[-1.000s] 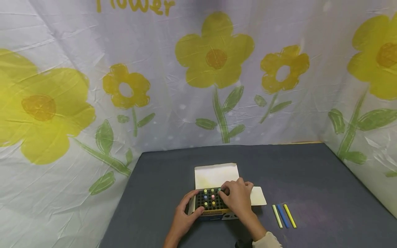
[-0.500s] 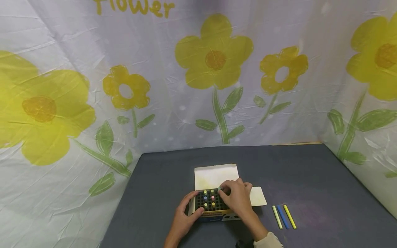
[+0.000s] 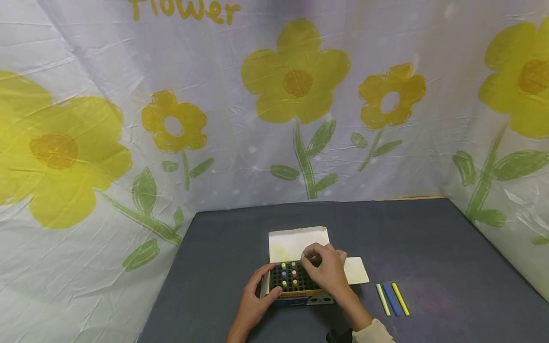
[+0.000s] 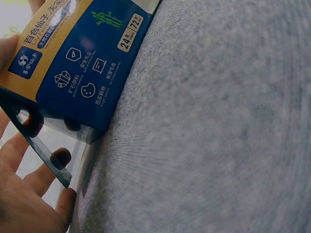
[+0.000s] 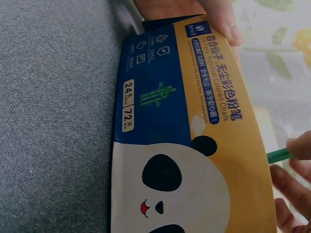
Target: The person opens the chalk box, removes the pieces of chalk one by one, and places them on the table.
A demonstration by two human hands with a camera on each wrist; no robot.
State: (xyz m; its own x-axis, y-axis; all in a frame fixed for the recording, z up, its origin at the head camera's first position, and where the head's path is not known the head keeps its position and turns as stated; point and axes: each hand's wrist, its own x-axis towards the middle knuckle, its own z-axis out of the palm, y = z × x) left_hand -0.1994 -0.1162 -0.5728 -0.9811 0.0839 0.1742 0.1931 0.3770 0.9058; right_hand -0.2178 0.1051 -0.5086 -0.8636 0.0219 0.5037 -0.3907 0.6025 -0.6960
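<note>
A colored-chalk box [image 3: 296, 301] lies with its lid folded back, showing a black grid of holes with several chalk ends standing in it. At its left end, my left hand [image 3: 254, 297] holds the box, thumb at the front edge and forefinger along the back. My right hand [image 3: 328, 271] pinches a green chalk stick [image 5: 278, 156] between thumb and forefinger above the back right of the grid. Part of that stick shows past the box edge in the right wrist view; its lower end is hidden. A panda [image 5: 170, 189] is printed on the box front.
Right of the box, a pale yellow chalk [image 3: 383, 299], a blue chalk [image 3: 391, 299] and a yellow chalk [image 3: 401, 299] lie side by side on the dark table [image 3: 240, 228]. A white side flap [image 3: 357, 270] sticks out. Flower-printed cloth walls stand around.
My right hand has risen slightly, drawing the green chalk upward from the back row of the grid. My left hand and the box have stayed put.
</note>
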